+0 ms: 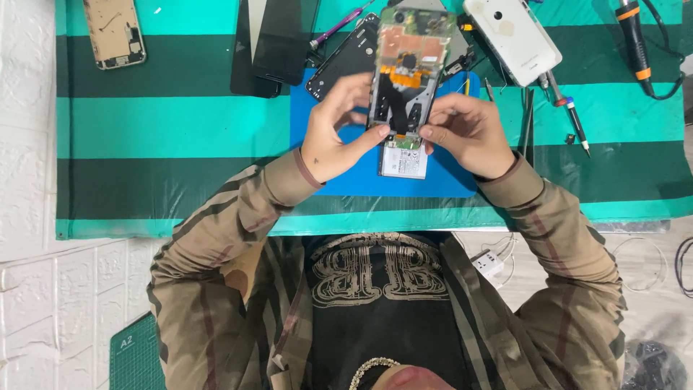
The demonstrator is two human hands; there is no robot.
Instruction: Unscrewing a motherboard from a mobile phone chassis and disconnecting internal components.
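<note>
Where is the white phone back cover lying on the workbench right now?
The white back cover lies at the far right of the striped cloth, beyond the right hand, beside the screwdrivers.

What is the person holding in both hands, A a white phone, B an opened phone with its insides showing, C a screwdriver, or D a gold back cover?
B: the left hand and right hand grip the opened phone by its lower end over the blue mat, with its orange flex and circuit parts exposed.
</note>
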